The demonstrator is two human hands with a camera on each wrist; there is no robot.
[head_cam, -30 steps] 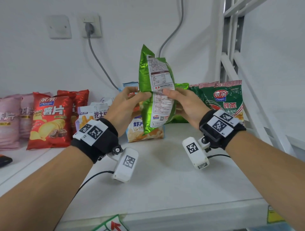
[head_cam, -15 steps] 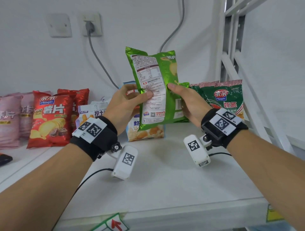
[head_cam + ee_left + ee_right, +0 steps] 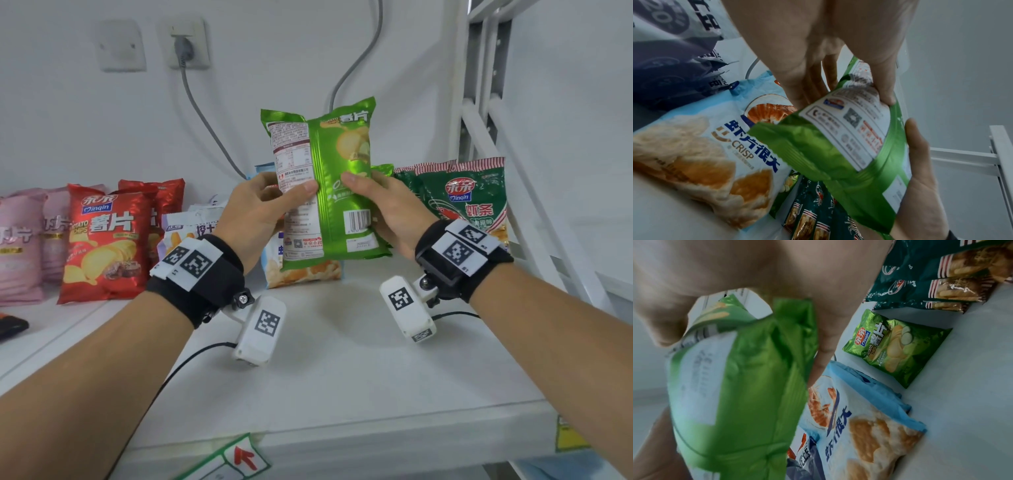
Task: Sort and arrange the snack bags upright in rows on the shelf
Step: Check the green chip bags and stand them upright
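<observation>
I hold a green chip bag [image 3: 329,185] upright in the air above the white shelf [image 3: 342,342], its printed back facing me. My left hand [image 3: 260,205] grips its left edge, thumb on the white label. My right hand [image 3: 380,205] grips its right edge near the barcode. The left wrist view shows the green chip bag [image 3: 849,154] from below, pinched between thumb and fingers [image 3: 885,91]. In the right wrist view the green chip bag [image 3: 740,394] fills the left half, with my fingers [image 3: 824,344] behind it.
Against the wall stand pink bags [image 3: 20,240], red chip bags [image 3: 106,246], a white-purple bag [image 3: 191,229], a light blue shrimp-crisp bag [image 3: 301,270] and dark green shrimp-stick bags [image 3: 469,202]. Another green chip bag [image 3: 894,348] stands behind. A cable [image 3: 205,120] hangs from a socket.
The green bag has turned from edge-on to nearly flat, with its back toward me, and has lowered slightly. Both hands kept their grip on its sides.
</observation>
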